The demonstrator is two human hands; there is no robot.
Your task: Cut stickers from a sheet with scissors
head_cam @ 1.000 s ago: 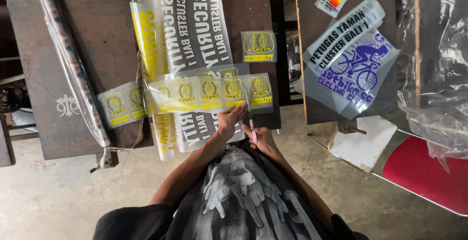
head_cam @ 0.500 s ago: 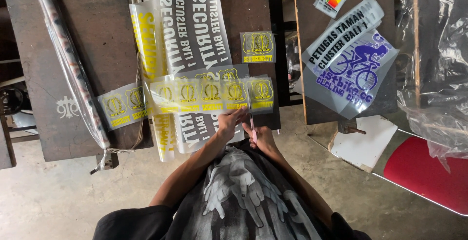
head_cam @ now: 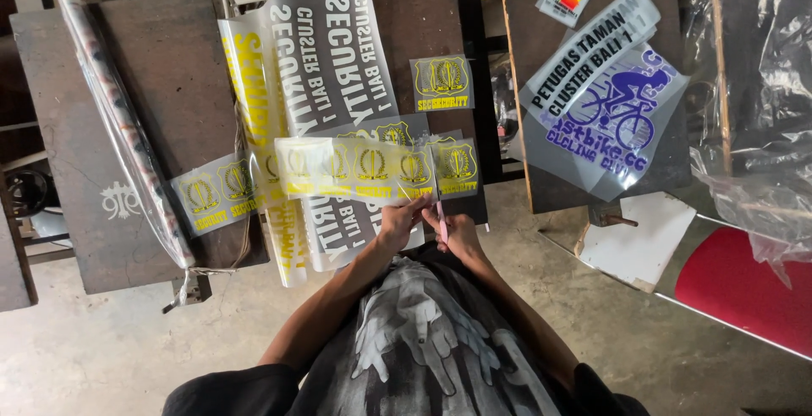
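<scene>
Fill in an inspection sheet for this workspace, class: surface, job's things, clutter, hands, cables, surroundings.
Surface: dark worn table, covered in transfer sheets.
Job's things: strip of yellow crest stickers, held up at its near edge; thin pink tool, kind unclear.
Clutter: large lettered sheets, loose crest sticker, second crest strip, plastic-wrapped roll.
Hands: left hand pinches the strip; right hand grips the pink tool.
Cables: nothing seen.
Surroundings: second table with bicycle print, concrete floor, red board.
</scene>
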